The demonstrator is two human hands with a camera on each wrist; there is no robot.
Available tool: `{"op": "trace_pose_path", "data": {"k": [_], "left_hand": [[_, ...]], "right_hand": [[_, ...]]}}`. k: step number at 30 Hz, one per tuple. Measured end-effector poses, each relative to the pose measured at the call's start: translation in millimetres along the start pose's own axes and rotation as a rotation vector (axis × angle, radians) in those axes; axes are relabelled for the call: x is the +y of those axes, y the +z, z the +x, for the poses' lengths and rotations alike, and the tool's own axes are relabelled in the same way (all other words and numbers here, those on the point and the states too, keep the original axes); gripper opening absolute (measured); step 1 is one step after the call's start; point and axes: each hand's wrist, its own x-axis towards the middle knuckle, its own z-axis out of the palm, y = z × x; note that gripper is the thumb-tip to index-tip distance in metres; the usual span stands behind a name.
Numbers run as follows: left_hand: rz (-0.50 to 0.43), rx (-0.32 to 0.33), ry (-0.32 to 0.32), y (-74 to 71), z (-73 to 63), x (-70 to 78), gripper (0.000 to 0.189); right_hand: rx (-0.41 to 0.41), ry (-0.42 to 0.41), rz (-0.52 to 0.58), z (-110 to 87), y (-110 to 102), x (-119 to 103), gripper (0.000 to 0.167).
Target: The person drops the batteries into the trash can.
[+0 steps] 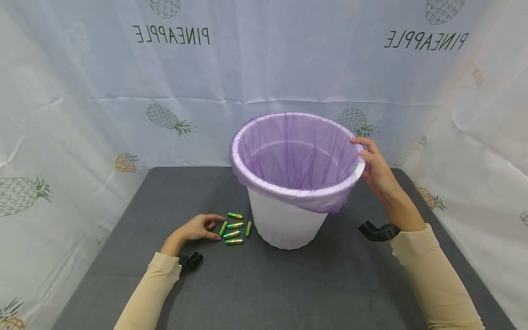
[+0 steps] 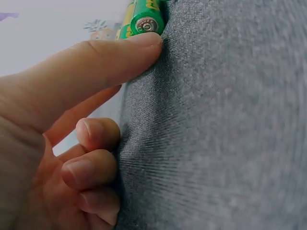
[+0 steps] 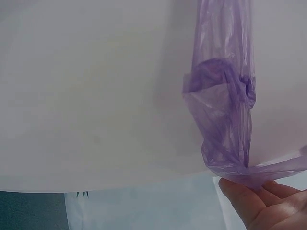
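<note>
Several green-and-gold batteries (image 1: 235, 225) lie in a loose group on the grey table. My left hand (image 1: 200, 228) is beside them, thumb and index finger apart at either end of the leftmost battery (image 1: 223, 228). In the left wrist view, the thumb (image 2: 110, 60) is right by a battery's flat metal end (image 2: 146, 25), and the other fingers are curled. Right of the batteries stands a white trash bin (image 1: 284, 220), lined with a thin purple bag (image 1: 297, 156) folded over its rim. My right hand (image 1: 377, 172) grips the bin's right rim through the bag.
The dark grey table (image 1: 264, 293) extends around the bin and batteries. A pale curtain (image 1: 264, 68) with pineapple prints hangs behind and at both sides. In the right wrist view, bunched purple film (image 3: 220, 115) hangs along the bin's white side (image 3: 96, 96).
</note>
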Motion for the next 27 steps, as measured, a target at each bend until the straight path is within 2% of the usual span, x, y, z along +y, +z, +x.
{"op": "trace_pose_path", "data": {"k": [7, 15, 20, 27], "left_hand": [[0.010, 0.031, -0.032, 2.5, -0.1, 2.2, 0.054], [-0.032, 0.053, -0.015, 3.8, -4.1, -1.0, 0.055], [-0.062, 0.085, 0.038, 2.6, -5.1, -1.0, 0.053], [-0.073, 0.192, 0.137, -1.4, -6.6, 5.8, 0.047]], "right_hand": [[-0.001, -0.006, -0.004, -1.1, 0.1, -1.1, 0.024], [-0.007, 0.002, -0.002, -1.6, 0.7, -1.6, 0.023], [-0.006, 0.000, -0.002, -2.1, 0.5, -1.4, 0.023], [-0.002, 0.002, -0.002, -3.0, 0.8, -0.7, 0.023]]}}
